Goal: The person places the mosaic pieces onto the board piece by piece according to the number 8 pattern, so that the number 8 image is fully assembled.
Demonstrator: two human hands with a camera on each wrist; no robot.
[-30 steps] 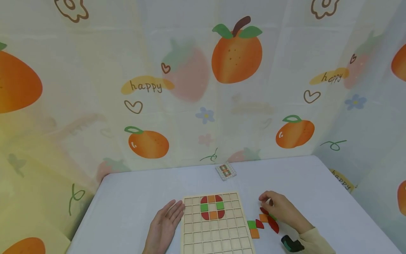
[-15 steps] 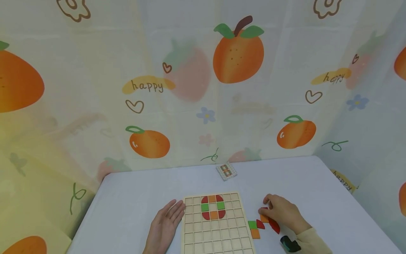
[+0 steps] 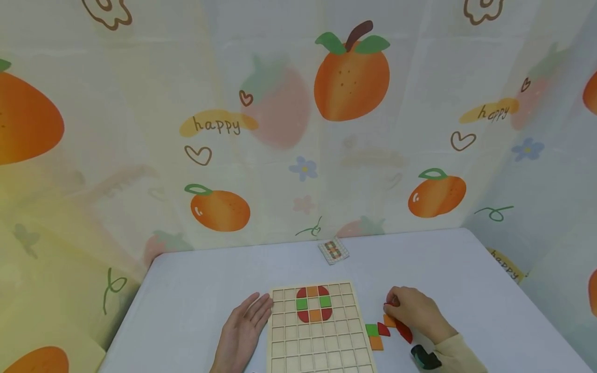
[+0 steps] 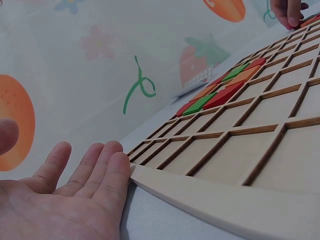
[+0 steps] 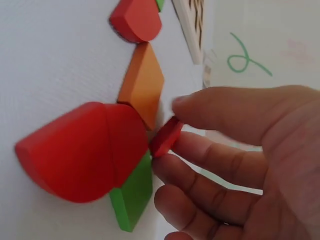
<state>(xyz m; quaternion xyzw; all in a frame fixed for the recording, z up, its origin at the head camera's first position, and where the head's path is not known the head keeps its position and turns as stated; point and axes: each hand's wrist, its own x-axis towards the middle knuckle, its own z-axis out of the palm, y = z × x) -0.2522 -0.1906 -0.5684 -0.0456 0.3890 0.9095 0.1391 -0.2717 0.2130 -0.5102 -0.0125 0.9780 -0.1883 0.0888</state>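
My right hand [image 3: 415,313] is right of the board and pinches a red quarter-round block [image 5: 167,137] between thumb and fingers. Close by on the cloth lie two red blocks [image 5: 65,150] edge to edge, a green square block [image 5: 134,200] and an orange square block [image 5: 145,80]. My left hand [image 3: 242,331] lies palm up with straight fingers, its fingertips at the left edge of the wooden grid board [image 3: 312,347]. In the board's upper cells, blocks form a ring: red rounded corners [image 3: 327,314], orange blocks [image 3: 315,315] above and below, green blocks [image 3: 302,304] at the sides.
Between board and right hand lie another green block [image 3: 371,330], a red one [image 3: 383,330] and an orange one [image 3: 375,343]. A small stack of pattern cards [image 3: 333,251] is behind the board. A printed curtain [image 3: 280,207] hangs beyond the white table [image 3: 200,290].
My right hand has lowered onto the loose blocks, moved slightly right, and its fingers have closed on a red quarter-round block. My left hand has stayed beside the board.
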